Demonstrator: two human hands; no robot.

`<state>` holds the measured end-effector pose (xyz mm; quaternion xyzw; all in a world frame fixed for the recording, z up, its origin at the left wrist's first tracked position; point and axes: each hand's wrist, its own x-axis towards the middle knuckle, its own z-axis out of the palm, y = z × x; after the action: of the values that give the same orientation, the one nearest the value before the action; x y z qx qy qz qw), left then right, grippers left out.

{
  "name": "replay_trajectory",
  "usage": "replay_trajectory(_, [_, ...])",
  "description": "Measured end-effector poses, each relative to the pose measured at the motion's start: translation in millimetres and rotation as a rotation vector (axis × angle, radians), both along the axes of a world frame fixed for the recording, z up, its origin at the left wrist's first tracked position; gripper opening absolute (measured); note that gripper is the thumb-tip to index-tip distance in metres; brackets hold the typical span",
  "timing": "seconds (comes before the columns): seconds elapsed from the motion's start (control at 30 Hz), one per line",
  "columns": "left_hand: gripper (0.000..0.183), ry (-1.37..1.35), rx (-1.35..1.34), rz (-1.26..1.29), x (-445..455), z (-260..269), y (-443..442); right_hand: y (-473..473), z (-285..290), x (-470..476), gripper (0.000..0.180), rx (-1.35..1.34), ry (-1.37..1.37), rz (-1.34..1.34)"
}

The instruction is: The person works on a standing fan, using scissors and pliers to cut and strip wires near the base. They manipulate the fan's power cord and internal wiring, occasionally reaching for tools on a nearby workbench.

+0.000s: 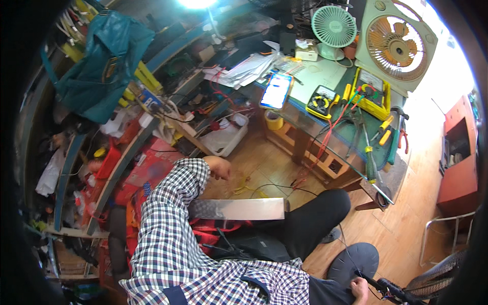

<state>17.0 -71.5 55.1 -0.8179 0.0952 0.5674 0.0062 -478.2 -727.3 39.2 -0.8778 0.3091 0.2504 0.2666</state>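
Note:
My left hand point(219, 167), at the end of a checked sleeve, hangs over the tiled floor with its fingers curled; whether it holds anything is hidden. My right hand point(359, 290) is low at the right, fingers bent, against or just beside the dark pole of a fan. That fan lies tilted, its round base point(352, 263) on the floor side and its wire guard point(436, 272) at the right rim. Small loose wires point(388, 294) show near its motor. A thin black cord point(342, 232) runs over the base. A pale flat panel point(248, 209) lies across before me.
A glass-topped table point(297, 118) bears a lit phone point(276, 91), a yellow analog multimeter point(322, 102), a second meter point(370, 89), screwdrivers point(370, 164) and a hammer point(399, 129). Behind stand a green fan point(334, 28) and a box fan point(398, 49). Cluttered shelves point(122, 167) fill the left.

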Motion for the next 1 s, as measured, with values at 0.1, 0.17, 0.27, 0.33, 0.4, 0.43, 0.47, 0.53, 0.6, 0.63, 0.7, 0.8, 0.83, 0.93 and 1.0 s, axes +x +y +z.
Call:
replay_trajectory(0.1, [0.036,-0.048,-0.13,-0.208,13.0,-55.8,48.1,38.8,11.8,47.5,0.028,-0.126,0.303,0.091])
replay_trajectory(0.17, [0.036,-0.385,-0.344,-0.185,10.3,-84.3,84.8,67.9,24.7,77.1,0.028,-0.126,0.256,0.077])
replay_trajectory(0.27, [0.035,-0.484,-0.362,-0.008,33.3,-132.6,97.6,62.4,-0.6,80.2,0.034,0.011,0.174,0.015])
replay_trajectory(0.33, [0.032,-0.505,-0.307,0.157,32.6,-131.2,97.8,73.8,0.8,93.1,0.033,-0.009,0.186,0.025])
replay_trajectory(0.4, [0.033,-0.549,-0.295,0.249,33.1,-136.5,101.7,83.3,-3.2,97.8,0.032,-0.033,0.194,0.051])
replay_trajectory(0.43, [0.033,-0.551,-0.251,0.28,37.7,-126.8,106.6,90.5,-8.9,97.7,0.031,-0.029,0.209,0.054])
replay_trajectory(0.47, [0.032,-0.604,-0.262,0.311,45.4,-135.3,118.3,97.6,-13.8,99.6,0.031,-0.029,0.224,0.062])
replay_trajectory(0.53, [0.029,-0.71,-0.271,0.383,54.9,-151.5,140.2,116.0,-16.8,105.8,0.029,-0.016,0.214,0.099])
replay_trajectory(0.6, [0.027,-0.734,-0.271,0.436,73.9,-159.1,134.3,125.5,-17.7,102.8,0.029,-0.038,0.198,0.118])
replay_trajectory(0.63, [0.027,-0.747,-0.268,0.454,79.8,-159.0,132.6,129.4,-18.9,103.9,0.029,-0.039,0.205,0.115])
replay_trajectory(0.7, [0.025,-0.854,-0.278,0.432,96.4,-169.8,152.6,137.3,-27.7,110.4,0.028,-0.041,0.189,0.188])
replay_trajectory(0.8, [0.024,-0.787,-0.351,0.507,93.7,-184.2,104.9,117.6,-24.4,101.0,0.021,-0.039,0.02,0.093])
replay_trajectory(0.83, [0.024,-0.683,-0.364,0.58,91.8,-180.7,103.3,111.8,-18.7,105.9,0.017,0.008,-0.171,0.002])
replay_trajectory(0.93, [0.028,-0.958,-0.328,0.546,80.6,-198.8,159.0,108.1,16.8,169.8,0.015,0.135,-0.53,-0.423])
replay_trajectory(1.0, [0.03,-0.953,-0.327,0.577,74.0,-193.6,146.5,85.7,74.6,211.1,0.018,0.0,-0.956,-0.479])
